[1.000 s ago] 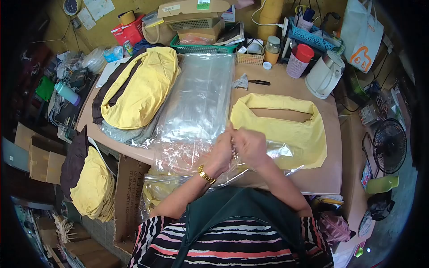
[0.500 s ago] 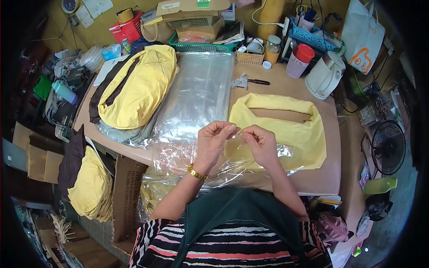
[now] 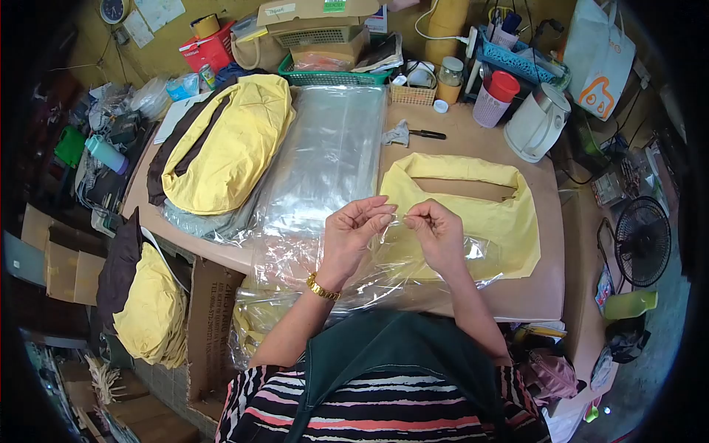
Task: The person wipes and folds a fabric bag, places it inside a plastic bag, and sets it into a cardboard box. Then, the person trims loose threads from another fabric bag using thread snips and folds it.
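My left hand is pinched, thumb against fingers, at the edge of a clear plastic bag. Close beside it, my right hand pinches the same edge, a small gap between the two. The plastic drapes down toward my apron and partly covers a yellow fabric bag. That fabric bag lies flat under my hands, its long handle opening toward the back. To the left lies a stack of flat clear plastic bags; crumpled plastic spreads around its near end.
Yellow and dark brown fabric bags are piled at the table's left. More yellow pieces hang lower left by a cardboard box. A black pen, a white kettle and a pink cup stand or lie at the back.
My hands have drawn slightly apart along the plastic edge, the right moving a little to the right. The fabric bag beneath stays in place.
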{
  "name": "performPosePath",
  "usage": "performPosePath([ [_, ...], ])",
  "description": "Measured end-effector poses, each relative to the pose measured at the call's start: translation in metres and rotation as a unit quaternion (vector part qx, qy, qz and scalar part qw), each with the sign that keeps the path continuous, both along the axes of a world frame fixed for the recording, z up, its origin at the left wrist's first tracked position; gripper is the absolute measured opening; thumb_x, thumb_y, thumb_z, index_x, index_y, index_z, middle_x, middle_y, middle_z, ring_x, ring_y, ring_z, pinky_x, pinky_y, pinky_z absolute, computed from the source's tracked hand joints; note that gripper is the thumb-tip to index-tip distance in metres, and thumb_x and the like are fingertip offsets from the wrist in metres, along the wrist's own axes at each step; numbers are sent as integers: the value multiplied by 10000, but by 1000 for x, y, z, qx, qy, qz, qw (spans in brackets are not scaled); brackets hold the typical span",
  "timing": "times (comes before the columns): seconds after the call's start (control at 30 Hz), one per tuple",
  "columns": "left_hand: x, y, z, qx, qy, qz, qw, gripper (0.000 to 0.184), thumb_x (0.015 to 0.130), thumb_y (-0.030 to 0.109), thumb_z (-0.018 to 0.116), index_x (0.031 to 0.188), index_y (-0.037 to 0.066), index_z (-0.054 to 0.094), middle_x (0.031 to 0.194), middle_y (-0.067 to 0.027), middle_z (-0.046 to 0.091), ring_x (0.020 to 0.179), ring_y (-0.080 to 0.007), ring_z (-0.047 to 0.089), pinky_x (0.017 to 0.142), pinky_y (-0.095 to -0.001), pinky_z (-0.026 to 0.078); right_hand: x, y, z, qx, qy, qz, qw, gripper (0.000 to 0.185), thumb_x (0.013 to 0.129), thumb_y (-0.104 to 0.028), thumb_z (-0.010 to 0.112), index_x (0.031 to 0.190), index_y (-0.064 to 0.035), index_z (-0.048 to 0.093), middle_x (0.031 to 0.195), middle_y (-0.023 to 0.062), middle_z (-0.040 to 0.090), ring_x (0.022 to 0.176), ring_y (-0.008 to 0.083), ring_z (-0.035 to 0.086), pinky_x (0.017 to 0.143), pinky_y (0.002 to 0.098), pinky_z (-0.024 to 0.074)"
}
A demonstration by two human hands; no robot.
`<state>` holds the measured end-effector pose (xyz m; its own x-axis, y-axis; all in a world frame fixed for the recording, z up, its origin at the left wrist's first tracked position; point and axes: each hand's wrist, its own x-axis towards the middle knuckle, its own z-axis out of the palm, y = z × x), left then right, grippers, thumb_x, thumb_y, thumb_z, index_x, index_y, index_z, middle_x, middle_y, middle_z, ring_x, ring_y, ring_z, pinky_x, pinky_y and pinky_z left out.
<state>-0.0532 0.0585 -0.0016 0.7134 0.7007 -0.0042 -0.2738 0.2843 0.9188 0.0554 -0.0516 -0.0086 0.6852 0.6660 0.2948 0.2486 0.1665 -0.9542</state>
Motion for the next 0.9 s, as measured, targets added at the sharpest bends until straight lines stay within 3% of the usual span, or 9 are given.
performPosePath([
  [0.07, -2, 2, 0, -18, -3, 9, 1000, 156, 878, 88, 686, 997, -10, 663, 831, -70, 712, 604, -42, 573, 529, -169, 432, 6, -7, 0, -28, -2, -2, 1000, 158, 911, -84, 637, 788, -1, 582, 674, -28, 559, 605, 40, 476, 557, 206, 390],
  [0.13, -9, 11, -5, -29, 60, -61, 996, 182, 878, 75, 678, 1037, -9, 653, 894, -71, 714, 681, -51, 589, 607, -184, 456, 12, -14, -1, -168, -63, 46, 983, 91, 897, -47, 639, 849, 11, 588, 754, -17, 590, 670, 41, 519, 618, 192, 431],
  [0.23, -12, 10, -3, -6, 80, -65, 995, 208, 877, 85, 680, 1063, -1, 644, 916, -72, 713, 693, -35, 571, 619, -177, 441, 3, -7, 5, -28, 63, 66, 995, 127, 915, -67, 622, 822, 11, 585, 712, -17, 577, 626, 36, 501, 569, 197, 412],
  [0.33, -4, 7, -12, 23, 5, -42, 999, 218, 884, 112, 680, 1071, 8, 642, 918, -67, 713, 627, -10, 500, 559, -162, 388, 5, -3, -4, -3, 20, 17, 1000, 170, 946, -111, 592, 822, 3, 584, 670, -21, 551, 578, 29, 470, 526, 197, 378],
  [0.43, -3, 5, -12, -12, -18, -62, 998, 224, 889, 119, 678, 1079, 6, 643, 877, -43, 701, 605, -3, 486, 535, -155, 369, 7, -9, -2, -106, -72, -15, 992, 95, 933, -64, 576, 865, -1, 599, 699, -8, 614, 606, 46, 550, 540, 216, 413],
  [0.53, -9, 5, -10, -26, 19, -126, 992, 223, 885, 128, 689, 1069, 4, 663, 837, -12, 689, 727, -25, 589, 605, -174, 424, 7, -7, -7, -68, -93, -58, 992, 93, 933, -51, 558, 867, -5, 604, 713, -34, 607, 634, 37, 549, 548, 206, 410],
  [0.67, -12, 3, -16, 7, 43, -176, 983, 223, 889, 124, 684, 1081, 11, 666, 793, 10, 668, 727, -24, 591, 622, -167, 426, 22, -12, -3, -42, -19, -77, 996, 46, 907, -27, 584, 874, -2, 605, 674, -47, 578, 613, 32, 529, 540, 206, 403],
  [0.73, -7, 1, -11, 19, 42, -84, 995, 245, 889, 129, 685, 1099, 7, 652, 773, 18, 658, 706, -23, 578, 622, -167, 425, 20, -15, 11, -128, 52, 130, 982, 65, 905, -33, 600, 849, -2, 604, 643, -47, 452, 553, 7, 372, 542, 180, 358],
  [0.9, -6, 8, -8, 3, -14, -95, 995, 299, 884, 107, 688, 1148, -8, 610, 795, 2, 666, 700, -24, 572, 634, -173, 434, 11, -10, 15, -53, -11, 98, 994, 67, 860, -1, 619, 794, 11, 618, 752, -3, 573, 655, 49, 477, 644, 206, 419],
])
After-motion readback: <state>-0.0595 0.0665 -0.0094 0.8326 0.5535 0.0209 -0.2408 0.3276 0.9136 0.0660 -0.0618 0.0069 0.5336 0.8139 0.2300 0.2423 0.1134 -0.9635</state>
